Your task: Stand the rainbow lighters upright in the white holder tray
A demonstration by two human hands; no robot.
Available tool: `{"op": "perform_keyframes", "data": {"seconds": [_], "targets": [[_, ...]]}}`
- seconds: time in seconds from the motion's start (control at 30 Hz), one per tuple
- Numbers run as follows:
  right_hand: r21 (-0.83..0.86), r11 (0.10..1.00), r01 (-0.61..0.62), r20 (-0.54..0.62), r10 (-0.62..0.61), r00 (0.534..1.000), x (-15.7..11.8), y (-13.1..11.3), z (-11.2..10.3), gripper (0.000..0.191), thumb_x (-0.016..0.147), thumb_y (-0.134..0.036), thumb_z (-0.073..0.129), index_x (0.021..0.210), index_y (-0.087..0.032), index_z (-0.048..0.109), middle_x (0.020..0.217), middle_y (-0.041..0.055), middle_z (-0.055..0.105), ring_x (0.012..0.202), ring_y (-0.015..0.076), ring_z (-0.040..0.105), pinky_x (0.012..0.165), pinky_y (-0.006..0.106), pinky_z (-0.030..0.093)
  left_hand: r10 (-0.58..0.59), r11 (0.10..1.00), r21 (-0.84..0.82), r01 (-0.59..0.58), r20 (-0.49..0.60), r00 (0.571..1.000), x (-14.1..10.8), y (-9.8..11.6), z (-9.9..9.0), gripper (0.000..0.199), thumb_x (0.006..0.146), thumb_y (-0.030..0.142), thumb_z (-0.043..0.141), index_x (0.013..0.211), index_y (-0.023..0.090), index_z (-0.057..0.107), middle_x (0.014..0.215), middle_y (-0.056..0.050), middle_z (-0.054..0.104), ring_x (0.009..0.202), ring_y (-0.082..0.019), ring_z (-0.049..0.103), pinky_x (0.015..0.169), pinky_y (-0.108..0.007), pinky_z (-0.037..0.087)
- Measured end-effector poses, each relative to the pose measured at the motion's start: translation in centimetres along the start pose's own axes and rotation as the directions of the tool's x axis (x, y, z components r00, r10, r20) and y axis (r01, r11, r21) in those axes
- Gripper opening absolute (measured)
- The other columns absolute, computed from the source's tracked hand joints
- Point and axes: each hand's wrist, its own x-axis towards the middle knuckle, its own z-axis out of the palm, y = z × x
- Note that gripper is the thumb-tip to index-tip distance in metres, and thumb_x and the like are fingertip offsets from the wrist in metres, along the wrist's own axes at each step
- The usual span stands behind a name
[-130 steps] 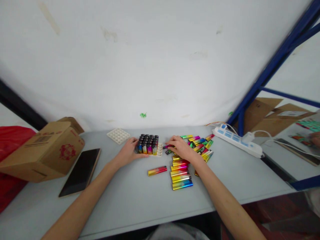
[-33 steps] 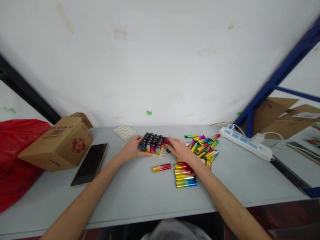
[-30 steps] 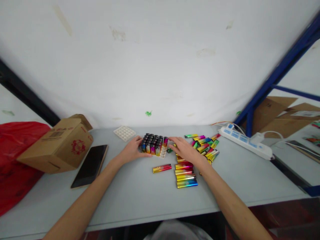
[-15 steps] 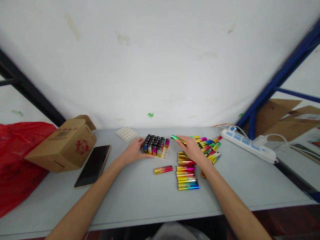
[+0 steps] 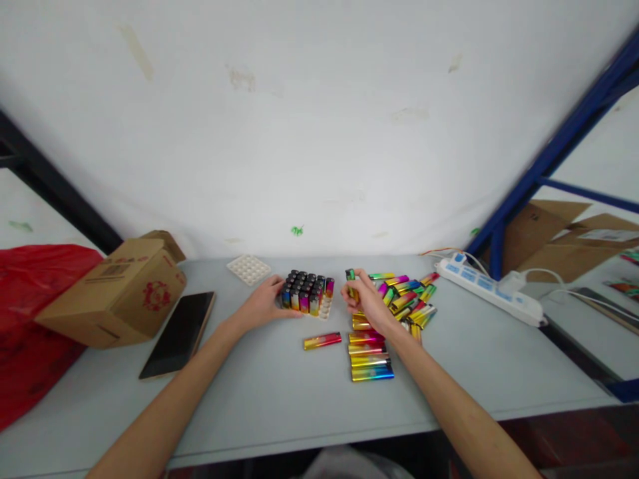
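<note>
Your right hand fingers are pinching a lighter upright beside the tray your left hand is bracing, risking toppling packed lighters if it's clipping them.

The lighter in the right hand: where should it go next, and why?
Probably left and down into an open slot of the white tray. The right hand pinches the lighter upright beside it, the left hand steadies the tray, and its near-right edge shows unfilled holes.
</note>
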Motion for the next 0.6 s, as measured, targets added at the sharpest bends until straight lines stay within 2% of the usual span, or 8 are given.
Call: {"op": "perform_keyframes", "data": {"seconds": [0.1,0.2,0.27,0.4,0.6], "targets": [[-0.223,0.974,0.031,-0.035,-0.04,0.999,0.02,0.2,-0.08,0.039,0.09,-0.065,0.061,0.099,-0.029,0.05,0.061,-0.0107,0.048,0.05,0.0119,0.033,0.049,0.023,0.024,-0.004,1.0,-0.006,0.004,0.004,1.0,0.04,0.12,-0.04,0.071,0.066,0.077,0.088,0.107,0.021,0.075,0.109,-0.009,0.071,0.104,-0.033,0.069,0.095,-0.045,0.058],[-0.509,0.848,0.151,-0.062,-0.211,0.975,0.11,0.3,-0.2,0.049,0.095,-0.071,0.051,0.082,-0.025,0.056,0.062,-0.0051,0.049,0.058,0.0142,0.043,0.056,0.027,0.031,-0.007,1.0,-0.013,0.007,0.008,1.0,0.08,0.1,-0.01,0.071,0.065,0.078,0.087,0.107,0.021,0.076,0.11,-0.01,0.071,0.105,-0.033,0.068,0.096,-0.047,0.058],[-0.632,0.751,0.191,-0.059,-0.292,0.955,0.08,0.28,-0.17,0.057,0.097,-0.072,0.047,0.067,-0.024,0.049,0.061,-0.0034,0.045,0.062,0.0148,0.043,0.06,0.029,0.031,-0.011,1.0,-0.017,0.011,0.007,1.0,0.09,0.09,0.0,0.071,0.064,0.078,0.088,0.107,0.023,0.076,0.11,-0.01,0.071,0.106,-0.033,0.068,0.097,-0.047,0.058],[-0.733,0.651,0.196,-0.067,-0.357,0.932,-0.12,0.29,0.02,0.057,0.095,-0.067,0.048,0.059,-0.024,0.036,0.057,-0.0044,0.034,0.061,0.0137,0.037,0.061,0.03,0.025,-0.021,1.0,-0.022,0.021,0.0,1.0,0.02,0.38,-0.14,0.069,0.064,0.077,0.088,0.105,0.024,0.076,0.111,-0.009,0.071,0.105,-0.033,0.068,0.097,-0.046,0.058],[-0.762,0.607,0.227,-0.023,-0.376,0.926,-0.42,0.45,0.35,0.04,0.094,-0.05,0.045,0.064,-0.025,0.038,0.058,-0.0035,0.042,0.061,0.0151,0.04,0.062,0.031,0.026,-0.037,0.999,-0.024,0.037,0.014,0.999,0.03,0.87,-0.4,0.068,0.065,0.074,0.088,0.105,0.021,0.075,0.111,-0.01,0.07,0.105,-0.034,0.069,0.098,-0.048,0.058]]}}
